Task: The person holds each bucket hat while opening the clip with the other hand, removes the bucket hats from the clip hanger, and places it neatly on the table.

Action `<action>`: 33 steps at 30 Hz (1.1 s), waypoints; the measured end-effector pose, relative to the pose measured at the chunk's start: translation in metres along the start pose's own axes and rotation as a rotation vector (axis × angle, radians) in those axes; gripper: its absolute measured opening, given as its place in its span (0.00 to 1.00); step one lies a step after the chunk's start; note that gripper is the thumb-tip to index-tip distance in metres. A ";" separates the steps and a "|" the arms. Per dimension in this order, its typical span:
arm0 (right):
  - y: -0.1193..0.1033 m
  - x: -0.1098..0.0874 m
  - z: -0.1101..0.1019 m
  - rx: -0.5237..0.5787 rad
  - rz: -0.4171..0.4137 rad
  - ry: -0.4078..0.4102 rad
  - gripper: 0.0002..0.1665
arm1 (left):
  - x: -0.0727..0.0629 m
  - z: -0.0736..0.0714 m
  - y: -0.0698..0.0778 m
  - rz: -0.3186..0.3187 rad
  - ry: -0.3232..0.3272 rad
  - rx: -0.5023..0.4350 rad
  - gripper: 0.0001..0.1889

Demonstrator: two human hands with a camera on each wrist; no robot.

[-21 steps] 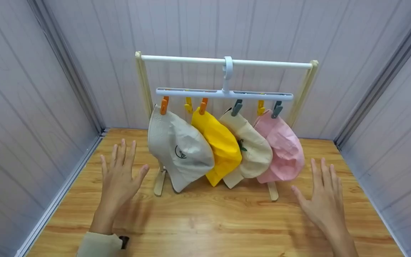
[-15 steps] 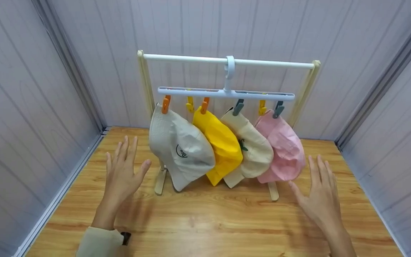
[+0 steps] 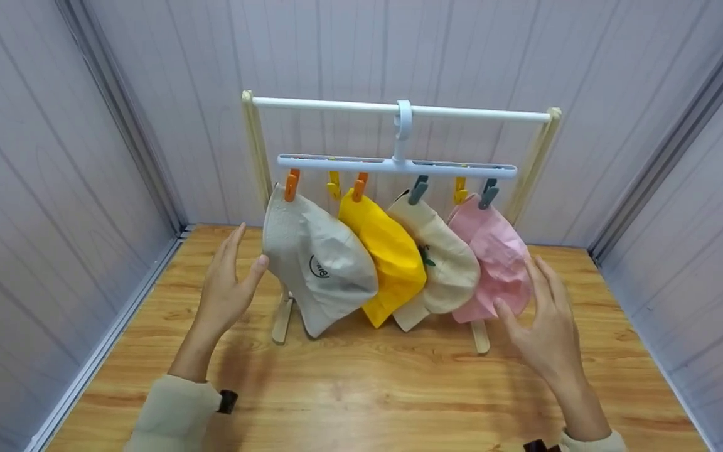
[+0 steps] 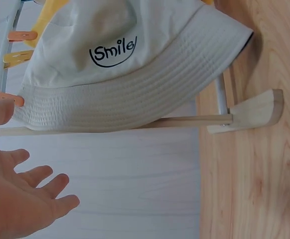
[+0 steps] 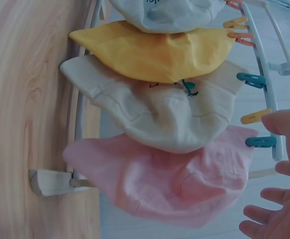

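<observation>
Several bucket hats hang by clothespins from a pale blue clip hanger [image 3: 342, 164]. Leftmost is a light grey hat [image 3: 330, 245], lettered "Smile" in the left wrist view. Right of it come a yellow hat [image 3: 393, 257], a cream hat [image 3: 449, 276] with a green motif, and a pink hat [image 3: 490, 251]. My left hand [image 3: 226, 292], fingers extended and holding nothing, is beside the grey hat's brim. My right hand [image 3: 546, 329] is likewise extended in front of the pink hat, hiding its right edge; in the right wrist view, a gap separates the fingers from that hat.
The hanger hooks over the white rod [image 3: 481, 113] of a small wooden-legged rack, one foot [image 3: 282, 321] of which shows at left. A yellow clothespin [image 3: 334, 184] hangs between two orange ones. Pale panel walls enclose the wood-grain table [image 3: 361, 389].
Both hands have moved inward and slightly up, toward the two ends of the row of hats. My right fingers now overlap the pink hat in the head view. The hats hang as before.
</observation>
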State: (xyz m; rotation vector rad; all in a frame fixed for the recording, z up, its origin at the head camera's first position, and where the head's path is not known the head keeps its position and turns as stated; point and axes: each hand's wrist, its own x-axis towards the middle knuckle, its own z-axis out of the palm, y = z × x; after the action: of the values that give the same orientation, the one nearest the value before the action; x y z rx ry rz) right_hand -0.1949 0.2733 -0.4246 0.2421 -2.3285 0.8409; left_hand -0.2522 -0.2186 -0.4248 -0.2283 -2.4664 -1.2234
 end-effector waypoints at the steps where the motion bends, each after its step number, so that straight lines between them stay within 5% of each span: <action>1: -0.002 0.002 0.002 0.013 -0.005 0.002 0.48 | 0.002 0.000 0.000 -0.005 -0.001 -0.019 0.37; 17: -0.033 0.042 0.030 0.205 -0.093 -0.081 0.42 | 0.022 0.008 0.003 -0.009 0.015 -0.103 0.34; 25: -0.045 0.058 0.036 0.294 -0.060 -0.173 0.43 | 0.030 0.014 0.007 0.004 0.030 -0.161 0.31; 33: -0.064 0.074 0.046 0.541 0.028 -0.285 0.40 | 0.039 0.019 0.009 -0.001 0.025 -0.198 0.31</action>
State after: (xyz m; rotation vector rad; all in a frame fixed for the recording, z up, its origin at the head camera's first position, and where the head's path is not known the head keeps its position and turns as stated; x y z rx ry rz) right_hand -0.2521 0.1981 -0.3729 0.5907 -2.3123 1.5289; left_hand -0.2897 -0.1985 -0.4130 -0.2623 -2.3244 -1.4630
